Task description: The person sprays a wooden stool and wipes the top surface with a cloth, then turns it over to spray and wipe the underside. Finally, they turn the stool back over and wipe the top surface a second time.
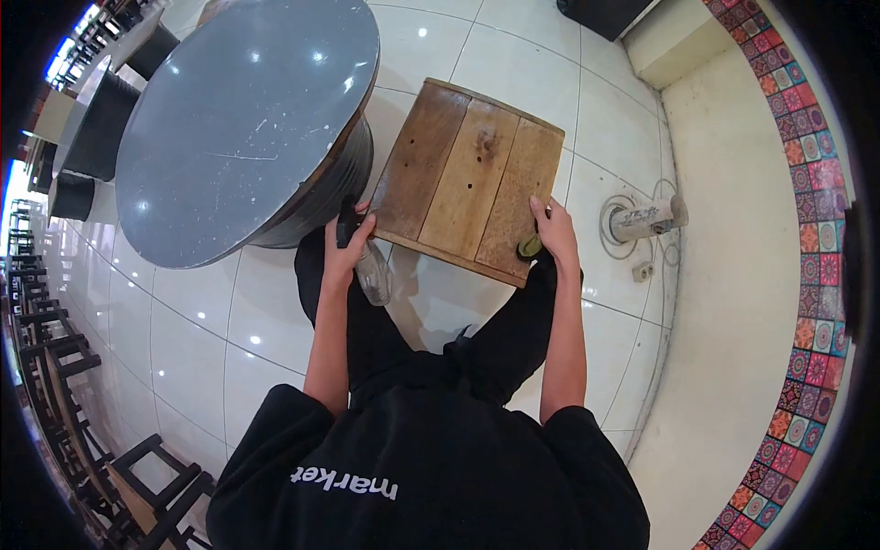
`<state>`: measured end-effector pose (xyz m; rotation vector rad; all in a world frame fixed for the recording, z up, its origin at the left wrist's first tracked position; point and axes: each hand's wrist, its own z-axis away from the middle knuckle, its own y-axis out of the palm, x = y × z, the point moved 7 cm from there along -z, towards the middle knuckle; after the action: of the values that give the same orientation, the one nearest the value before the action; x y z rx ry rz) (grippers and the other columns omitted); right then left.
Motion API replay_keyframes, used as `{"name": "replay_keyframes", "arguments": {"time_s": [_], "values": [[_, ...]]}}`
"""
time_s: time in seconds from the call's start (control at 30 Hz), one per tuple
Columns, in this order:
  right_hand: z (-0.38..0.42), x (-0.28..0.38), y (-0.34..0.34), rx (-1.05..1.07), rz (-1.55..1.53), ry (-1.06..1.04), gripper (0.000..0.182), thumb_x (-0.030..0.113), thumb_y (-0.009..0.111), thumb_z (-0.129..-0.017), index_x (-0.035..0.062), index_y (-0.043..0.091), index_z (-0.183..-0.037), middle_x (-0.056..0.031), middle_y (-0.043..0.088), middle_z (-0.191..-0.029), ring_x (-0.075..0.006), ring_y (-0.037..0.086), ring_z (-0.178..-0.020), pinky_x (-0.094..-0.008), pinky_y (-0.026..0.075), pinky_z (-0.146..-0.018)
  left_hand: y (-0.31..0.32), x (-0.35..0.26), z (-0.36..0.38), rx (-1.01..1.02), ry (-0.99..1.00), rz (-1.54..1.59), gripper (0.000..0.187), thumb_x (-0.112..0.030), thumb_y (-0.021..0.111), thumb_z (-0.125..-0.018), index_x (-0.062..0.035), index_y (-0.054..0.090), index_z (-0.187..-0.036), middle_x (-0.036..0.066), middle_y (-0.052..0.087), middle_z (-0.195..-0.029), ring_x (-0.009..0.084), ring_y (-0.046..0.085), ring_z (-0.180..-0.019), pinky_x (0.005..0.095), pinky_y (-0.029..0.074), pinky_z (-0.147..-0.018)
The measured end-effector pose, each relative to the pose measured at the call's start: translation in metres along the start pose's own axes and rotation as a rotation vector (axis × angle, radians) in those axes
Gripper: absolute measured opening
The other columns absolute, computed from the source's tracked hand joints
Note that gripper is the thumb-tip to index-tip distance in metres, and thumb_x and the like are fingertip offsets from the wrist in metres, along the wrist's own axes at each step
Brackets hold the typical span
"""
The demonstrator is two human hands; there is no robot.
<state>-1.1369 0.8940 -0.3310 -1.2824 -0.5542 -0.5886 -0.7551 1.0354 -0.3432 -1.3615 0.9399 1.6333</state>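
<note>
A square wooden top (469,183) made of planks, with small dark holes, is in front of my knees. My left hand (346,246) is closed around the black head of a clear bottle (373,277), and its thumb meets the near left corner of the wood. On the right, my right hand (557,236) grips the edge of the wooden top, thumb on the upper face and other fingers mostly hidden. A small green item (530,246) shows beside that palm, against the wood; whether it is held is unclear.
A large round grey table (247,119) stands close on the left. White floor tiles (275,316) lie around my legs. A capped pipe (646,218) and a socket (643,272) are by the right wall (733,238). Dark stools (160,477) line the lower left.
</note>
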Motion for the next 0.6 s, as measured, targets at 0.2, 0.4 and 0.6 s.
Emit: {"name": "replay_keyframes", "arguments": {"time_s": [0.2,0.4,0.6], "values": [[0.021,0.022,0.013,-0.006,-0.144,-0.092,0.048,0.041,0.056,-0.096,-0.0025,0.062,-0.116,-0.0279,0.068,-0.100,-0.0412,0.066,-0.100,-0.0428,0.050,-0.085,-0.018,0.001,0.015,-0.145,-0.063,0.042,0.042,-0.025,0.074,-0.088,0.0002,0.065,-0.121,0.001,0.063,-0.099,0.0079,0.054,-0.090,0.0255,0.043,-0.086],[-0.002,0.032,-0.039,0.134,0.365,0.119,0.046,0.040,0.064,-0.090,0.0031,0.066,-0.117,-0.0251,0.069,-0.098,-0.0398,0.066,-0.095,-0.0440,0.051,-0.085,-0.016,-0.015,0.048,-0.363,0.020,0.025,0.049,-0.019,0.073,-0.089,0.0040,0.056,-0.129,0.005,0.062,-0.104,0.0105,0.056,-0.085,0.0260,0.048,-0.077],[-0.128,0.127,-0.076,-0.014,0.398,-0.328,0.049,0.042,0.068,-0.085,0.0088,0.067,-0.120,-0.0196,0.071,-0.100,-0.0392,0.066,-0.094,-0.0451,0.052,-0.085,0.020,0.028,0.091,-0.294,0.011,-0.163,0.081,-0.016,0.073,-0.089,-0.0039,0.024,-0.152,0.004,0.061,-0.096,0.0116,0.059,-0.076,0.0270,0.050,-0.069]]}}
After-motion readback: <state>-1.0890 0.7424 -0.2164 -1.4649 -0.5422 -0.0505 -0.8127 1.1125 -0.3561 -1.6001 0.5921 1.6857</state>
